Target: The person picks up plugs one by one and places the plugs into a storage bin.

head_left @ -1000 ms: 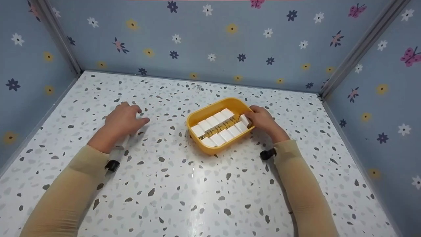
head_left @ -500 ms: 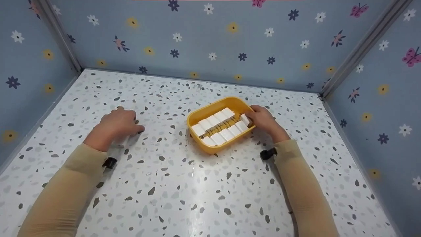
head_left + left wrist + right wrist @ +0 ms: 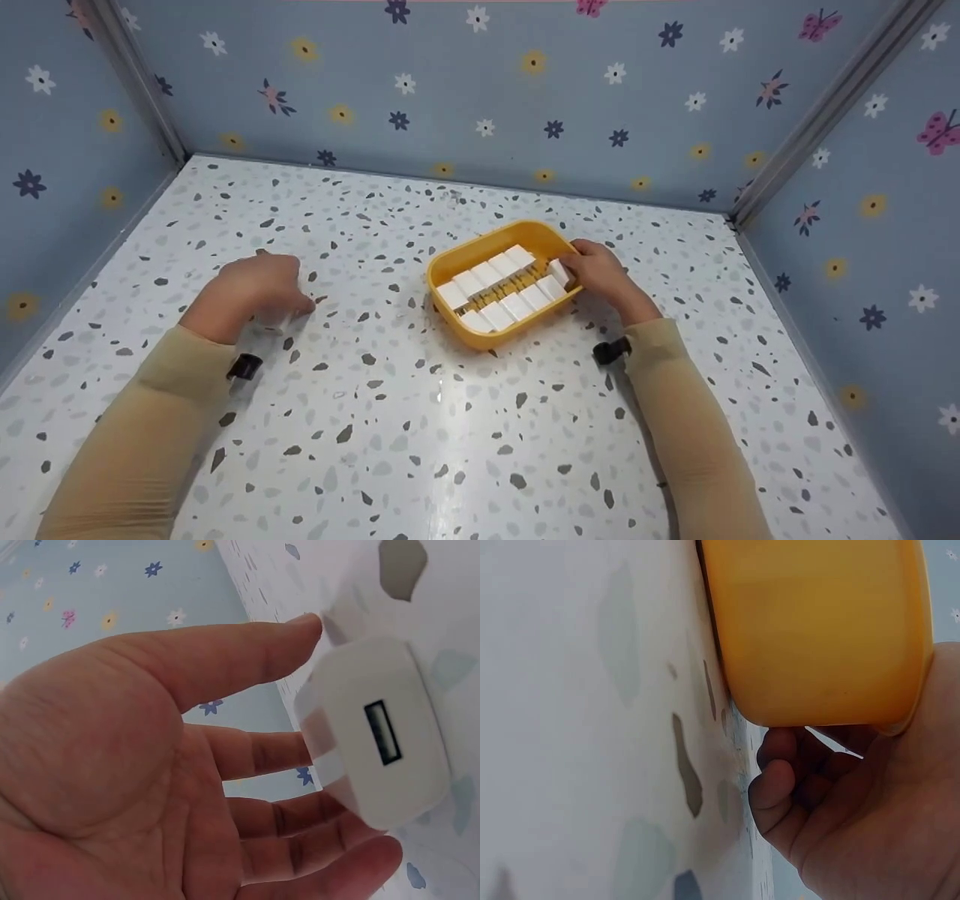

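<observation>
In the left wrist view a white USB charger plug stands on the tabletop, its USB slot facing the camera. My left hand is beside it, thumb straight at one edge and fingers reaching behind the body; whether they touch is hard to tell. From the head view this plug is mostly hidden under the hand. My right hand grips the right end of a yellow plastic bin, thumb over the rim and fingers outside. Several white charger plugs lie inside in two rows, prongs inward; one tilted plug is near the thumb.
The white speckled tabletop spreads around the bin. Blue flowered panels wall it in at the back, left and right. Small black wrist cameras sit on both cuffs.
My left hand has lowered and drawn slightly left and toward me, its fingers coming down around the loose charger plug. The right hand and the bin have stayed in place.
</observation>
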A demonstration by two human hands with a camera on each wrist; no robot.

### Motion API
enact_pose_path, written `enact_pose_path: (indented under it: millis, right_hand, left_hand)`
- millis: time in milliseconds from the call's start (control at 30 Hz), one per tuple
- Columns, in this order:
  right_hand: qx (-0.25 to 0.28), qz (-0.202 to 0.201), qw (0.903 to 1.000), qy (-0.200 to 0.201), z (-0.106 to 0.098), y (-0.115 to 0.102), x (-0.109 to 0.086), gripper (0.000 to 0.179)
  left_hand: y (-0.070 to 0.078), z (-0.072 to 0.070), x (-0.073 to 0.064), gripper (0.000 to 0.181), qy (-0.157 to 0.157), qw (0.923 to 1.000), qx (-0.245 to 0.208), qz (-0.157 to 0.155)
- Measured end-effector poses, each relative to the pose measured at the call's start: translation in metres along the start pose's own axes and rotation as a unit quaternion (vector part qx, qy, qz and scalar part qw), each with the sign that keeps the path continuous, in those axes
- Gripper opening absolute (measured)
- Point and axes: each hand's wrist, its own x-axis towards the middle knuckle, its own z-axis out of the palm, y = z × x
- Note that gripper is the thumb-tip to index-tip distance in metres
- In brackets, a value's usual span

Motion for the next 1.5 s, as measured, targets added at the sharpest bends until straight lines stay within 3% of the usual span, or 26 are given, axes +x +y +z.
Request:
enact_pose_path:
  millis: [267, 400, 633, 933, 1167, 1367, 1500]
  right_hand:
    - [-0.004, 0.017, 0.9999, -0.001, 0.0, -0.001, -0.001, 0.037]
    - [-0.002, 0.02, 0.9998, -0.002, 0.0, -0.001, -0.001, 0.037]
    - [-0.021, -0.032, 0.9992, 0.007, 0.001, 0.003, -0.003, 0.032]
    - [-0.022, -0.01, 0.9997, 0.003, 0.001, -0.001, -0.002, 0.037]
    - [-0.021, -0.016, 0.9997, 0.002, 0.0, 0.0, -0.002, 0.039]
    - [-0.018, -0.015, 0.9997, 0.0, -0.001, 0.0, -0.001, 0.037]
    - [-0.019, -0.02, 0.9996, 0.003, 0.0, 0.0, -0.001, 0.038]
  left_hand:
    - [0.006, -0.002, -0.006, 0.022, -0.013, 0.9999, 0.01, -0.002]
    - [0.005, -0.004, -0.008, 0.026, -0.03, 0.9995, 0.004, -0.006]
    - [0.005, -0.006, -0.007, 0.022, -0.053, 0.9984, -0.012, -0.011]
    - [0.002, -0.007, -0.006, 0.02, -0.05, 0.9986, -0.016, -0.002]
    - [0.001, -0.004, -0.001, 0.011, -0.026, 0.9995, -0.009, 0.014]
    - [-0.002, -0.004, -0.001, 0.019, 0.02, 0.9993, -0.007, 0.032]
    - [-0.005, -0.005, 0.0, 0.03, 0.032, 0.9985, -0.026, 0.037]
